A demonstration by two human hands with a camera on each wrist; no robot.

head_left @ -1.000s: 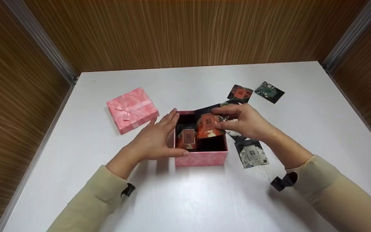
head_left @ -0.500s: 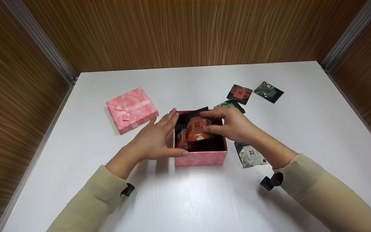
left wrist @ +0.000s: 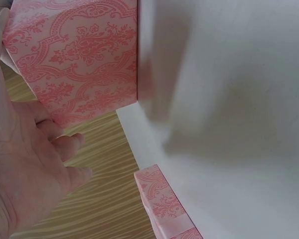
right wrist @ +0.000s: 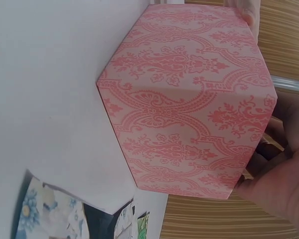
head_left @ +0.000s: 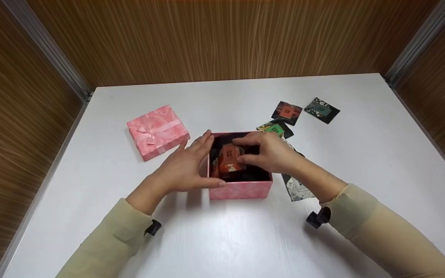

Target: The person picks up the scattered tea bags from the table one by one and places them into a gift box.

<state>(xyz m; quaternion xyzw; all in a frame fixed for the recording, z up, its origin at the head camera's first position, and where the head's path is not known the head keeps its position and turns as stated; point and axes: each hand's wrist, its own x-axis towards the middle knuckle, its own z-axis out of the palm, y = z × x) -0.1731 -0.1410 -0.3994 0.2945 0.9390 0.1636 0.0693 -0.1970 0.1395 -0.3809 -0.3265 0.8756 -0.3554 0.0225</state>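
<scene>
Head view: the left hand, fingers straight, rests against the pink box on the bench. The right hand pinches a red packet inside the box, lower than a second ago; its forearm half hides a grey packet.

Left wrist view: box wall; contents hidden.

Right wrist view: box exterior only; fingertips cut off.

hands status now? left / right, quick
Left hand: open, straight fingers against the left side of the pink box.
Right hand: inside the box, pinching an orange packet.
</scene>
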